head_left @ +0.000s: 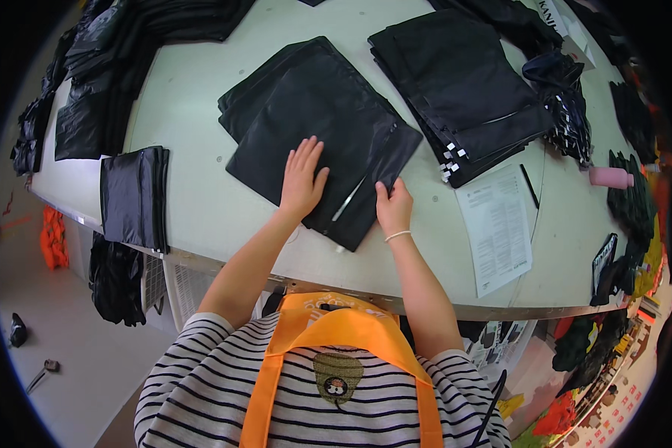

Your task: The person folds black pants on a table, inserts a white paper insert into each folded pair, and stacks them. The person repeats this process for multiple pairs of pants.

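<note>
A folded black garment (pixel 306 127) with a zip along one side lies on top of another folded black piece (pixel 250 82) in the middle of the table. My left hand (pixel 304 179) rests flat on the garment, its fingers stretched out. On the garment's right edge, beside the zip, my right hand (pixel 394 205) has its thumb on top and its other fingers closed at the edge. A small white tag (pixel 340 249) sticks out at the near corner.
On the table (pixel 194 97), a stack of folded black garments (pixel 463 82) with white tags stands to the right, near a printed sheet (pixel 494 224) and a black pen (pixel 529 187). A smaller black stack (pixel 133 198) sits at the left edge. A pink bottle (pixel 611 178) lies far right.
</note>
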`<state>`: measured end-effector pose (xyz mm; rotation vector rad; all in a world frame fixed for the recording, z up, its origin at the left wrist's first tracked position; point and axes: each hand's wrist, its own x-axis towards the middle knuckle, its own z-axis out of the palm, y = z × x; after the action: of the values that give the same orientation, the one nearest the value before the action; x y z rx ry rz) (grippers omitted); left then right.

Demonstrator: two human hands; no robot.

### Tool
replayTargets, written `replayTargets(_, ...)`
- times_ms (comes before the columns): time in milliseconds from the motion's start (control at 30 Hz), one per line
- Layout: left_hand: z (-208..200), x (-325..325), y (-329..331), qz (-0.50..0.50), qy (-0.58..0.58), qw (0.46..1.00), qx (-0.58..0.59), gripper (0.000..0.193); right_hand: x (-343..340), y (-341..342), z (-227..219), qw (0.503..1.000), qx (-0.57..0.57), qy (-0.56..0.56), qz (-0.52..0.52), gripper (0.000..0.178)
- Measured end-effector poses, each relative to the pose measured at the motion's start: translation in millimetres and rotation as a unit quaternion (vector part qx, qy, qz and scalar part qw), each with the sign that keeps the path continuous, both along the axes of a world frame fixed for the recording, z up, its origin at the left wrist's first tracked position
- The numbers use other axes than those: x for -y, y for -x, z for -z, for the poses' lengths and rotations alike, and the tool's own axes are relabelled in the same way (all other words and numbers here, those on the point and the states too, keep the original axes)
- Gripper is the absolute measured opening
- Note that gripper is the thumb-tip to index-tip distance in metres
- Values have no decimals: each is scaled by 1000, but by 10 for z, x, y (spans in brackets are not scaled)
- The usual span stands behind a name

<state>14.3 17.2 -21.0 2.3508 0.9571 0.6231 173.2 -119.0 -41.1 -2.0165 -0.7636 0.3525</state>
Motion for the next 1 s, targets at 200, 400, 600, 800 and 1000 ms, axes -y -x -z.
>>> replayTargets(200,-46,9,139,-43,-17,999,26,58,-378,-1111,-843,976,142,-104,125,19)
replayTargets(400,-20,-2,-105,17,-20,993,-113,62,-157,-2492,-831,935,55,-154,316,25)
replayTargets(600,155,-19,-122,-4,-61,985,-161,57,822,-2715,-666,947,-116,-98,284,37)
replayTargets(800,228,-74,-146,-18,-95,985,-142,42,3299,-2455,4,829,28,491,266,53)
replayTargets(1000,140,-225,-164,-7,-89,992,-91,30,3758,-1925,225,874,-103,227,416,44)
